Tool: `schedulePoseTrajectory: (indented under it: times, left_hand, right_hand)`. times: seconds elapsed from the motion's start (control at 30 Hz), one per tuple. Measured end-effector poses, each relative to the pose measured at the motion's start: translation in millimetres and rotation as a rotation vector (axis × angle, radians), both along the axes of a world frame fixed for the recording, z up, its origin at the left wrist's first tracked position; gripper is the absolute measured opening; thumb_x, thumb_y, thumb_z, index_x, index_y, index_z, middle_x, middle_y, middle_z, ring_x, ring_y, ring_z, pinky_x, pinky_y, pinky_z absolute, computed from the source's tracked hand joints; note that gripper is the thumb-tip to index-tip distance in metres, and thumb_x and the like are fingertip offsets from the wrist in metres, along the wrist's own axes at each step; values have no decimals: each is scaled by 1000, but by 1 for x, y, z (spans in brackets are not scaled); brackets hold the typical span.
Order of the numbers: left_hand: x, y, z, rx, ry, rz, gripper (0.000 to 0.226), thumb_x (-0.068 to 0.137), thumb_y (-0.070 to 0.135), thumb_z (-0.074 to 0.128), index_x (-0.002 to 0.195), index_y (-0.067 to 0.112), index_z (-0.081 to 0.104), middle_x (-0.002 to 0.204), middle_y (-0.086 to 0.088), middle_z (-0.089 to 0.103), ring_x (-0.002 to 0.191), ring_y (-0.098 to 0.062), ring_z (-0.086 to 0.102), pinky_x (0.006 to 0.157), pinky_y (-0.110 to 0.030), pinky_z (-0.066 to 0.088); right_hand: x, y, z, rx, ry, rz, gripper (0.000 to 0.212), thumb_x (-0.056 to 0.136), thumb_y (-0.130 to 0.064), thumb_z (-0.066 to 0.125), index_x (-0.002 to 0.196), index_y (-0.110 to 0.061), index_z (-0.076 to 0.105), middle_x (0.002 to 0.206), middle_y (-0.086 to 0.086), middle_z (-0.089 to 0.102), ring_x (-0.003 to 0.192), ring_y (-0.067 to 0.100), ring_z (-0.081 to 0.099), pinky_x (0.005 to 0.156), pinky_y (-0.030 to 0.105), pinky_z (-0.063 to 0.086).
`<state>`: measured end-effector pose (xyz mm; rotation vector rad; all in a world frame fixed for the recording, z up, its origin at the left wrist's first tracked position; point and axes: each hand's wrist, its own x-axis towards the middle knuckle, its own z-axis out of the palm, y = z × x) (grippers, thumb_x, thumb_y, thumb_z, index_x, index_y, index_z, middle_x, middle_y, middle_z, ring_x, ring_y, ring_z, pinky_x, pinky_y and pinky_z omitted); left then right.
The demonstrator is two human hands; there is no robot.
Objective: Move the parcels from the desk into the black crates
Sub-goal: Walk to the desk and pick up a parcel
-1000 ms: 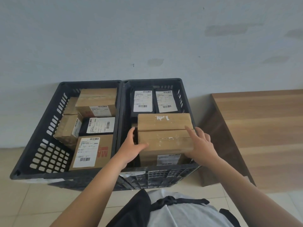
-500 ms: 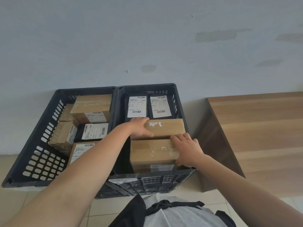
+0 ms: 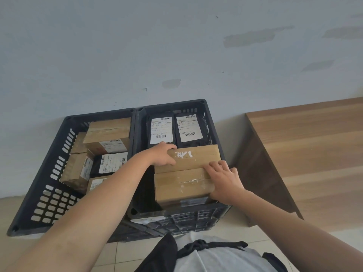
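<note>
Two black crates stand side by side against the wall, the left crate and the right crate. In the right crate lie two cardboard boxes, a far box with white label scraps and a near box touching it. My left hand grips the far box's left end, fingers curled over its back corner. My right hand wraps over the near box's right end, bent fingers on top at the seam between the boxes.
Two black mailer bags with white labels lie at the back of the right crate. The left crate holds several parcels, among them a cardboard box and a brown wrapped parcel. A wooden desk stands to the right.
My left hand left the near box's left side and reached back to the far box's left end. My right hand slid a little along the near box's right end.
</note>
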<state>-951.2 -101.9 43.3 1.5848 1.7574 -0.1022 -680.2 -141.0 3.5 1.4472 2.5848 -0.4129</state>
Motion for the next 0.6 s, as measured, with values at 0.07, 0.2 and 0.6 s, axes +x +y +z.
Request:
schedulePoseTrajectory:
  times: [0.07, 0.2, 0.6]
  left_hand:
    - [6, -5, -6, -4, 14, 3, 84, 93, 43, 72, 162, 30, 26, 161, -8, 29, 144, -32, 33, 114, -48, 37]
    - [25, -26, -30, 63, 183, -26, 98, 92, 75, 50, 164, 39, -6, 174, -1, -10, 159, -33, -17, 124, -63, 0]
    - [36, -47, -63, 323, 357, -19, 74, 94, 80, 7, 159, 50, -14, 173, -2, -17, 158, -33, -21, 124, -64, -3]
  right_hand:
    - [-1, -2, -4, 3, 19, -23, 85, 81, -31, 72, 153, -31, 26, 152, -7, 32, 139, 24, 25, 104, 49, 35]
    - [0, -13, -11, 23, 25, -48, 95, 86, -29, 72, 161, -31, 15, 163, -6, 22, 148, 24, 17, 114, 50, 29]
    - [1, -11, -31, -173, 66, -89, 104, 78, -96, 8, 158, -40, -28, 161, -22, -36, 139, 4, -47, 123, 64, -8]
